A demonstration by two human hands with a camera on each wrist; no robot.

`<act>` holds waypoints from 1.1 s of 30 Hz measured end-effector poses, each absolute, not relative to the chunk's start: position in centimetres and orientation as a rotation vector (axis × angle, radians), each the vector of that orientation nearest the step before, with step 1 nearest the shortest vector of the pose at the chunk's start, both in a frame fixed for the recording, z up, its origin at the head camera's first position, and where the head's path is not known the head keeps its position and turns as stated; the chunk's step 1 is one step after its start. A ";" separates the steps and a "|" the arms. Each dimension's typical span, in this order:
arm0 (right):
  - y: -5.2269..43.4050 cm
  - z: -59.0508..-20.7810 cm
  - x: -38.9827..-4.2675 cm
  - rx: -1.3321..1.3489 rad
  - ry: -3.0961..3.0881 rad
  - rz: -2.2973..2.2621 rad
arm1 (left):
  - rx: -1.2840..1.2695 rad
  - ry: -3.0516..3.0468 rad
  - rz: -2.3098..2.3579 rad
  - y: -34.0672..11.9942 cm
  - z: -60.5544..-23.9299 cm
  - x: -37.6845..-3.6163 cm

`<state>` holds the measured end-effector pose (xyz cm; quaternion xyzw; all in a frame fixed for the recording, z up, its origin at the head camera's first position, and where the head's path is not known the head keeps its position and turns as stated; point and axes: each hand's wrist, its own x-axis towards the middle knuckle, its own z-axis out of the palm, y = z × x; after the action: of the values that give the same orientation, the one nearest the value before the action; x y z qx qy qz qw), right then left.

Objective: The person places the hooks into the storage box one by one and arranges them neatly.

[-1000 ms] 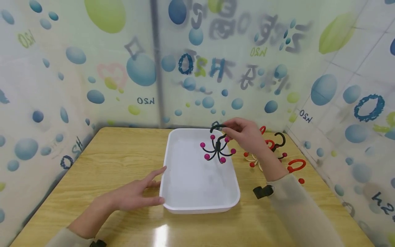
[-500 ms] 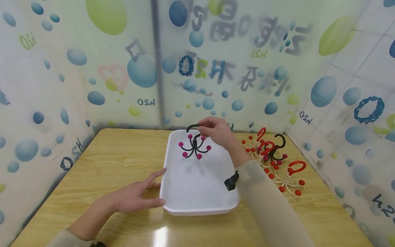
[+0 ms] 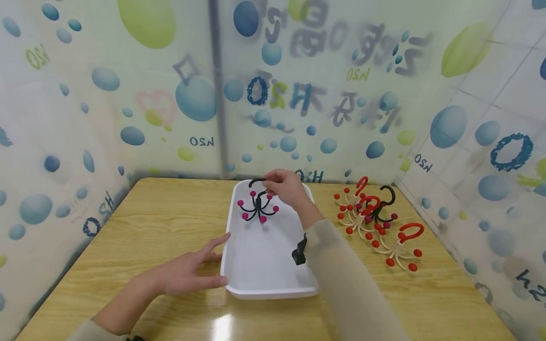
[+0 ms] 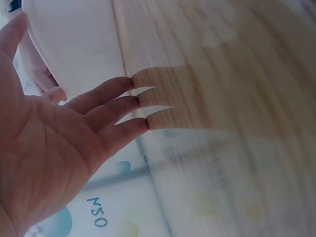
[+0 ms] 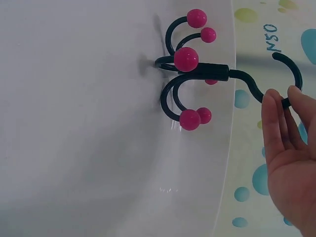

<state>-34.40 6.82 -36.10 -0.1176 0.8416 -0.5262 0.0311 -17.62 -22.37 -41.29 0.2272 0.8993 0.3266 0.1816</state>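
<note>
Carried leftward over the tray [image 3: 239, 284], the black hook [image 3: 257, 207] hangs upright, top pinched by the right hand [image 3: 285, 188].

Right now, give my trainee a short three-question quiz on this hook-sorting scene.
1. True or false: the right hand pinches the black hook with pink balls by its top loop, above the white tray.
2. Which best describes the left hand? A: gripping a red hook. B: fingers straight, beside the tray's left rim. C: inside the tray.
3. Fill in: the pile of other hooks lies on the wooden table to the ____ of the tray.

Key: 1 true; 2 B; 3 right.
</note>
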 end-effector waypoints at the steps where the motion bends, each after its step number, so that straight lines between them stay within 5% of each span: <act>1: 6.8 -36.2 -34.5 -0.357 2.591 -1.620 | 0.640 2.540 0.920 -22.4 -41.3 -17.6; 18: 6.7 -36.4 -34.3 -0.310 2.542 -1.682 | 0.607 2.528 0.911 -22.3 -41.2 -17.6; 33: 11.6 -34.1 -32.4 -0.446 2.554 -1.725 | 0.644 2.555 0.900 -22.4 -41.5 -17.5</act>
<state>-32.35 11.62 -34.14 -0.1433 0.8202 -0.5537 0.0137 -17.48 -22.40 -41.49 0.2277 0.9030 0.3180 0.1776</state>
